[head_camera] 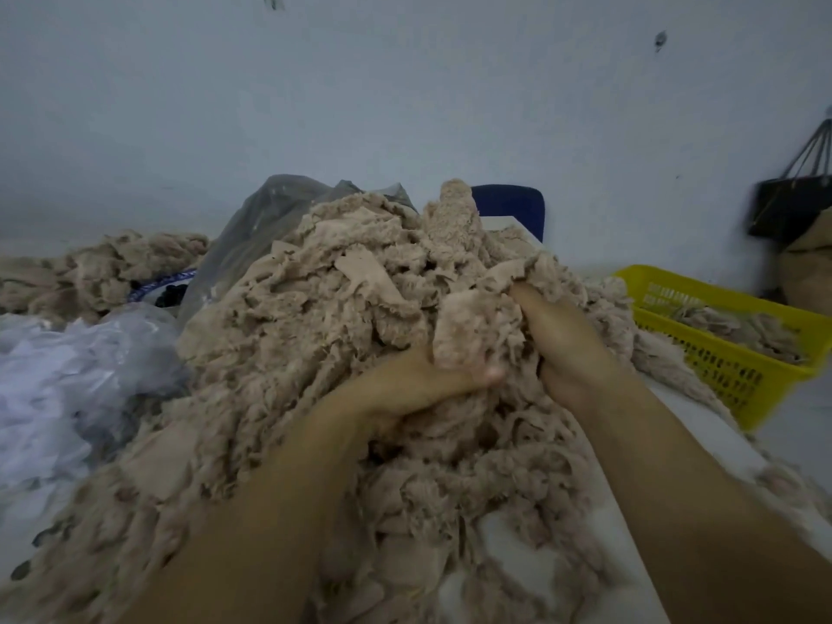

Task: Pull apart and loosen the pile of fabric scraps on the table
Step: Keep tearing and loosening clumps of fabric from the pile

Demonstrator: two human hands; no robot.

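On the desk [788,425], in the middle of the scrap pile [337,299], the left hand [418,380] pinches a clump [459,326]; the right hand [567,349] sits just beside, fingers buried, grip unclear. A hard tug on tangled scraps could drag loose ones off the desk's edge.

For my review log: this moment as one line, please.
left hand grips clump | right hand grips pile | yellow basket at right, scraps inside

No legible text anywhere; pale marks on the yellow basket [729,380] too blurred.
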